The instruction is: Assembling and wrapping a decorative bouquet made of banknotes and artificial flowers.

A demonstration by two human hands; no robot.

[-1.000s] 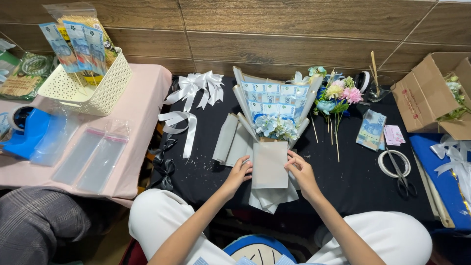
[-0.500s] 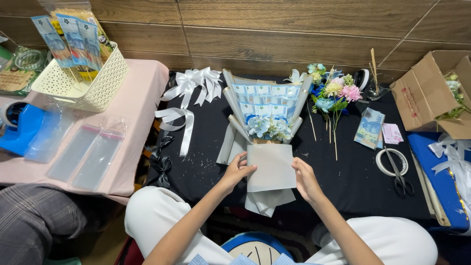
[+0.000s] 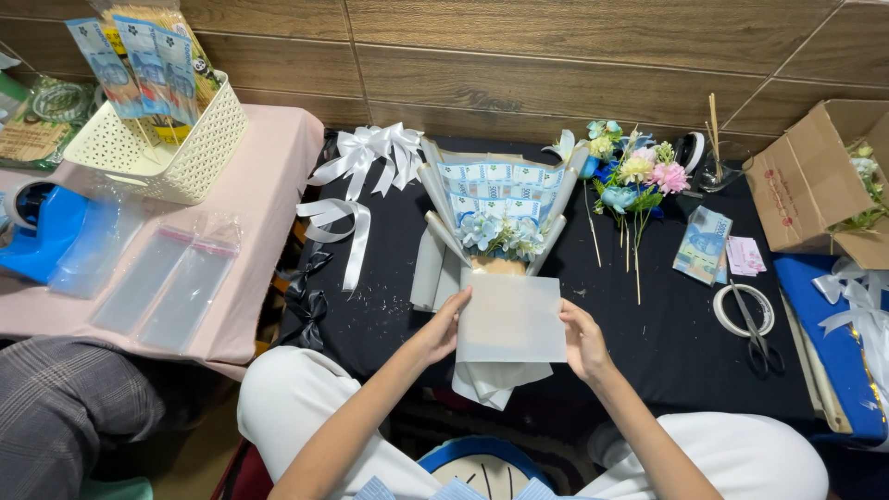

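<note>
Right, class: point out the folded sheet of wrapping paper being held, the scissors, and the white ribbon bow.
wrapping paper sheet [image 3: 511, 318], head view, centre of its flat face
scissors [image 3: 755, 331], head view, on the blades
white ribbon bow [image 3: 370, 148], head view, the knot

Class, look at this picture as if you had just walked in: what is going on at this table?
A seated person holds a pale sheet of wrapping paper flat between the left hand and the right hand, over the lower end of a bouquet made of folded banknotes and small blue flowers. The bouquet lies on a black table. Beside it lie white ribbon bows, a bunch of artificial flowers, scissors on a tape roll, and loose banknotes.
</note>
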